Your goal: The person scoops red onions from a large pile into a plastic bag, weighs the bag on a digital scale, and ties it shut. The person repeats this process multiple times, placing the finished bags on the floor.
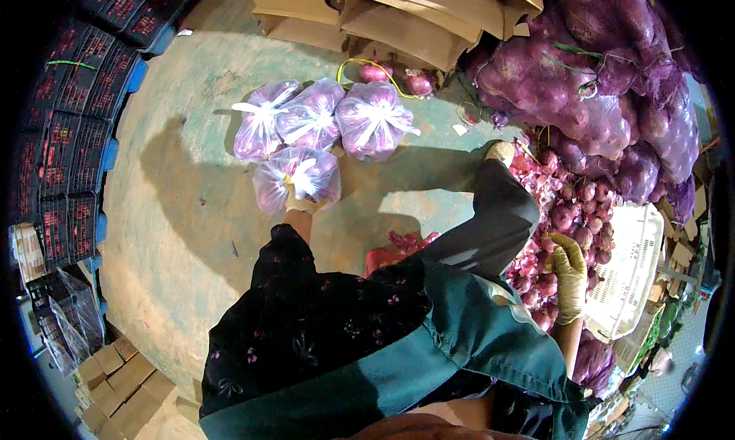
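My left hand (pixel 301 201), in a pale glove, reaches out to a clear plastic bag of red onions (pixel 316 176) on the floor and is closed about its near side. More tied bags of red onions (pixel 374 121) stand just beyond it, side by side. My right hand (pixel 568 276), in a yellowish glove, is over a heap of loose red onions (pixel 583 210) at the right. Its fingers are bent; whether they hold an onion cannot be told.
Purple mesh sacks of onions (pixel 551 89) are piled at upper right, beside a white plastic crate (pixel 626 273). Cardboard boxes (pixel 402 15) stand at the top. Stacked black crates (pixel 57 147) line the left. A red item (pixel 382 261) lies near my knee.
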A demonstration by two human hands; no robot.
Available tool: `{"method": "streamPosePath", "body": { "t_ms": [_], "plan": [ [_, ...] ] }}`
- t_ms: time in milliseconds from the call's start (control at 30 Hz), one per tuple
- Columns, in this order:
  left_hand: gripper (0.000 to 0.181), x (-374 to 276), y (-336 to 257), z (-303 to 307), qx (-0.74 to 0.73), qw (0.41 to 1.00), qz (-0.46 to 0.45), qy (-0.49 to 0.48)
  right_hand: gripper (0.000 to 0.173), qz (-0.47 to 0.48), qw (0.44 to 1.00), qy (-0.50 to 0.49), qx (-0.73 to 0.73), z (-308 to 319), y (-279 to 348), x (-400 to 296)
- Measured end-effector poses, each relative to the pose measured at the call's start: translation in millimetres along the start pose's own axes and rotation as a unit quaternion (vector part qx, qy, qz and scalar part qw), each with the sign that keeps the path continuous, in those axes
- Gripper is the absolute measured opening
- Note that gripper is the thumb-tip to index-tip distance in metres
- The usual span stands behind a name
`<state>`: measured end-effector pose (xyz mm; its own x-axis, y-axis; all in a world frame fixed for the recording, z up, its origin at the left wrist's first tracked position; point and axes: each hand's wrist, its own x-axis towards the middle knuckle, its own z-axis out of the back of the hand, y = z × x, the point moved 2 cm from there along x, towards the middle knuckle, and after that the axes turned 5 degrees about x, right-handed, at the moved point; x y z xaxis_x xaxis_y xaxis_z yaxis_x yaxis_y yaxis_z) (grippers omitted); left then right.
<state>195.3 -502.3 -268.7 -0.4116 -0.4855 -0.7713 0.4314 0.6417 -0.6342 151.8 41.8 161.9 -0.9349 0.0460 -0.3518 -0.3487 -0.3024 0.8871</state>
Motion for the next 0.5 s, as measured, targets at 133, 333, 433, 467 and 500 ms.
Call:
{"method": "streamPosePath", "body": {
  "t_ms": [133,333,433,467,500],
  "plan": [
    [0.068,2,0,-4,0.019,1.000,-0.013,-0.001,0.025,0.012,1.000,0.002,0.006,4,-2,8],
    [0.077,-12,-23,40,0.089,0.995,-0.031,-0.027,0.024,0.018,0.999,0.042,-0.009,-6,-2,13],
    [0.082,-14,-38,83,0.132,0.988,-0.047,-0.065,0.025,0.005,1.000,0.013,-0.020,10,-2,3],
    [0.083,-12,-43,99,0.140,0.985,-0.053,-0.082,0.025,-0.005,1.000,0.017,-0.021,17,-2,3],
    [0.085,-10,-56,109,0.161,0.980,-0.062,-0.098,0.025,-0.002,1.000,0.007,-0.025,24,-7,0]
  ]
}}
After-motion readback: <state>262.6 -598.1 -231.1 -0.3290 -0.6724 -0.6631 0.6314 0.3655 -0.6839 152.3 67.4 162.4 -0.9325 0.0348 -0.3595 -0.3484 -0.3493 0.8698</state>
